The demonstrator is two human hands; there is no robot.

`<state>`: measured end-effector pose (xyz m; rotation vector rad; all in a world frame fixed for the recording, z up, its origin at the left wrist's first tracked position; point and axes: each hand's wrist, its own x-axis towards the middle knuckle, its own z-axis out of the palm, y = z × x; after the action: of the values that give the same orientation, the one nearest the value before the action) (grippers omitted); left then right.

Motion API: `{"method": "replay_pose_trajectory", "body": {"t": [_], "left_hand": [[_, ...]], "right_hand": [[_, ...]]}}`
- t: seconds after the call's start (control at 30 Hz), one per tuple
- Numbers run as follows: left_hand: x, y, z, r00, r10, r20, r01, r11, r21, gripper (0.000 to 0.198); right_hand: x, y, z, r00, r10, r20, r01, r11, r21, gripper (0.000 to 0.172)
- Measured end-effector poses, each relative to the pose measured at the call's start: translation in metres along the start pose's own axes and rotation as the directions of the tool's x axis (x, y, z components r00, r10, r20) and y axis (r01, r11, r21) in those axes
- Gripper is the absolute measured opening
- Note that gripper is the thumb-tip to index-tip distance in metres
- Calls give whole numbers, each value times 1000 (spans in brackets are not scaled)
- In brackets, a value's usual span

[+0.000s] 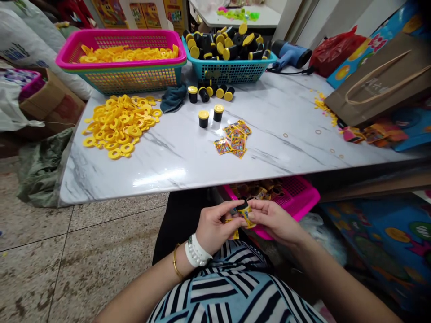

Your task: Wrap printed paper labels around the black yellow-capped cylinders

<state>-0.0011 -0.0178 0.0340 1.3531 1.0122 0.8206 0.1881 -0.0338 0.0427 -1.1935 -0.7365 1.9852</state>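
Note:
Above my lap, just off the table's front edge, both hands are on a small black tub with a printed yellow label [247, 216] round it. My left hand [212, 226] has its fingers on the tub's dark end and its thumb on the label. Below that thumb, more yellow printed labels [235, 233] stick out of the same hand. My right hand [278, 220] is closed at the tub's right side, thumb and fingertips pinching the label. Behind the hands is a pink basket [303, 197] holding printed labels, partly under the tabletop.
On the marble-look table [168, 166] lie a heap of yellow rings [123, 121], loose labels [235, 138] and black tubs with yellow lids [204, 119]. A pink basket of yellow parts [121, 63] and a teal basket of tubs [229, 69] stand behind. A paper bag [380, 85] leans right.

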Motion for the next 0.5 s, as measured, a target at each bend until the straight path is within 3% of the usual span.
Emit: {"method": "replay_pose_trajectory", "body": {"t": [0.3,0.5], "left_hand": [[-2,4,-8,978,206,-19,-202,972,118,26],[-7,0,-7,965,253,-74,-250,967,52,19]], "right_hand": [[1,3,6,997,-4,74,-1,998,65,28],[-2,13,22,997,-47,67,36,988,153,26]]}}
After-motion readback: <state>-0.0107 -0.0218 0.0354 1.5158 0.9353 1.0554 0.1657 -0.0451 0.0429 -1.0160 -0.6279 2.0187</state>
